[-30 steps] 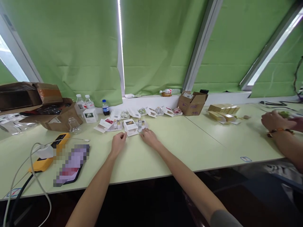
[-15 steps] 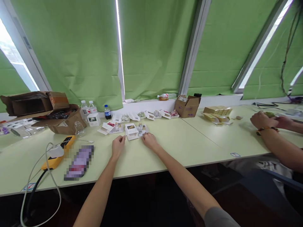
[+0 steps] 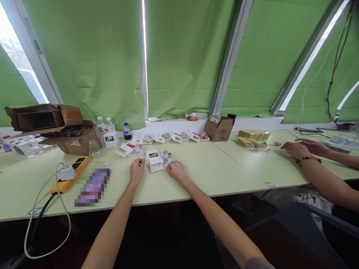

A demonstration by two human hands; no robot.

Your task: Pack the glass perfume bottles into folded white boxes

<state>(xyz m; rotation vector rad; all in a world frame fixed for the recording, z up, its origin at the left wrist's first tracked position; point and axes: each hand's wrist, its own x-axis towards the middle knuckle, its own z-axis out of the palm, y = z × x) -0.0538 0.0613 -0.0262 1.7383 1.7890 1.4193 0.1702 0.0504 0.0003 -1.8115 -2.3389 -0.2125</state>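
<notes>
The white box (image 3: 155, 161) stood on the table (image 3: 202, 179), between the left hand (image 3: 137, 172) and the right hand (image 3: 177, 170); it seemed light, of thin card, best held by its side walls. The small bottle (image 3: 165, 156) just to its right looked fragile and slippery. Both forearms stretched far, fingers curled down; whether they gripped anything, I could not tell.

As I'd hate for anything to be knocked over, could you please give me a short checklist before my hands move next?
1. Small glass bottle upright: ok.
2. Left hand close beside the white box: ok.
3. Left fingertips touching that box: cannot tell.
4. Right hand near the small glass bottle: ok.
5. Phone apart from both hands: ok.
</notes>
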